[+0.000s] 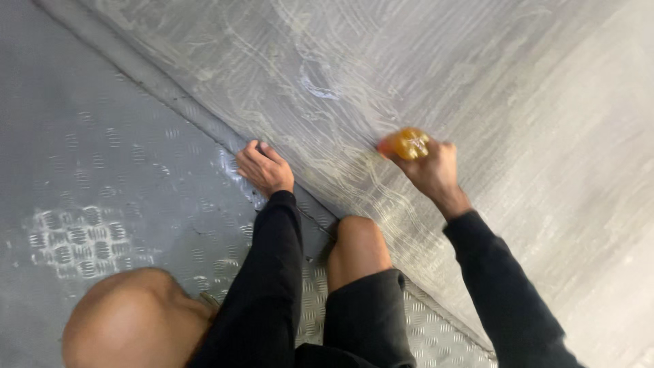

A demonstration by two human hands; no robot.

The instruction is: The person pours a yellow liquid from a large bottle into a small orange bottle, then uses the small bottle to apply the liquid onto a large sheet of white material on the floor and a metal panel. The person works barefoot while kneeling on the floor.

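The person crouches low, one bare knee [357,242] forward over the ridged metal floor plate [102,177]. The right hand [432,167] is curled tight round an orange sponge [409,143], pressing it against the grey soapy panel [422,61] where pale swirled streaks cross the surface; the closed grip seems to give pressure for rubbing. The left hand [266,169] lies flat with fingers together and slightly bent on the floor plate, right beside the seam where plate and panel meet, apparently propping the body's weight. Both arms wear black sleeves.
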